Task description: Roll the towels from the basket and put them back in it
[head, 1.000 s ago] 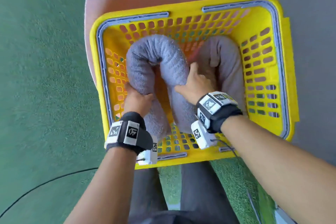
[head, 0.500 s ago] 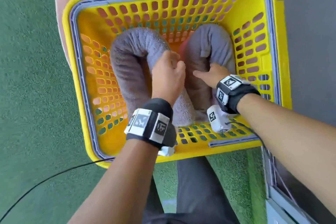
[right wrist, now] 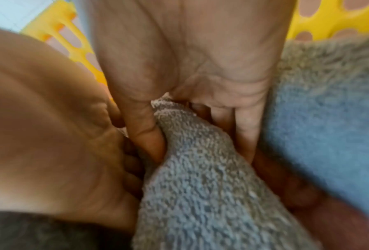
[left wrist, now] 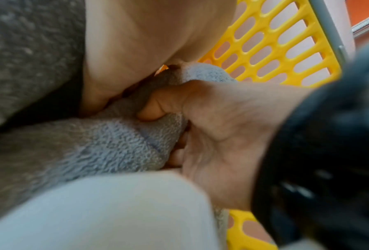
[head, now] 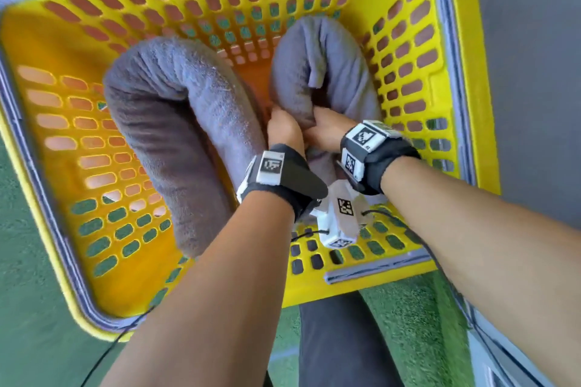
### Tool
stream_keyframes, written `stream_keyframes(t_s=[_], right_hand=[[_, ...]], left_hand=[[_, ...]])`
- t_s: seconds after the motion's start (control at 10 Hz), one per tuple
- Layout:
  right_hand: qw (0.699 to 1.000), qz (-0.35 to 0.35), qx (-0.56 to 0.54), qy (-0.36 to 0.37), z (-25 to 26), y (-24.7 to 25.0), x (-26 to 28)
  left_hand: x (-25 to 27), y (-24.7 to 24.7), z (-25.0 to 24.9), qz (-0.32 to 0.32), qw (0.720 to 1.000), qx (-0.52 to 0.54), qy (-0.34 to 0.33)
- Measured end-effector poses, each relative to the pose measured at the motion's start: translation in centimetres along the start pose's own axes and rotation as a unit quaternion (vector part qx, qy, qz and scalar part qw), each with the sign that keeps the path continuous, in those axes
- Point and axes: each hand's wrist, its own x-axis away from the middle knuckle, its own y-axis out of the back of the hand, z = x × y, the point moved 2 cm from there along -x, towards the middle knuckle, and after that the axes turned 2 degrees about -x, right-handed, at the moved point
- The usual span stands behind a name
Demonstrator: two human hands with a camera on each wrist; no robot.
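Both hands (head: 309, 132) converged, now clutching right towel (head: 327, 72) inside basket (head: 452, 104).

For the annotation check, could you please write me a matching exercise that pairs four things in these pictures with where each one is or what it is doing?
Things:
1. left rolled towel
2. right rolled towel
3. left hand
4. yellow basket

States:
a. holds both grey rolls
b. bent in an arch, untouched, by the basket's left wall
c. grips towel cloth beside the right hand
d. gripped by both hands, by the basket's right wall

Pairs: 1-b, 2-d, 3-c, 4-a
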Motion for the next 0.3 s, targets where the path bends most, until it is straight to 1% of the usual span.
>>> stream_keyframes(t_s=[0.1, 0.2, 0.3], right_hand=[[0.999, 0.024, 0.009, -0.023, 0.8, -0.3, 0.4], [0.996, 0.045, 0.071, -0.035, 1.5, 0.0, 1.3], [0.995, -0.004, 0.101, -0.023, 2.5, 2.1, 4.0]], left_hand=[[1.0, 0.1, 0.4, 0.000, 0.998, 0.008, 0.062], [3.0, 0.8, -0.4, 0.063, 0.997, -0.033, 0.020], [6.0, 2.8, -2.2, 0.101, 0.994, -0.049, 0.002]])
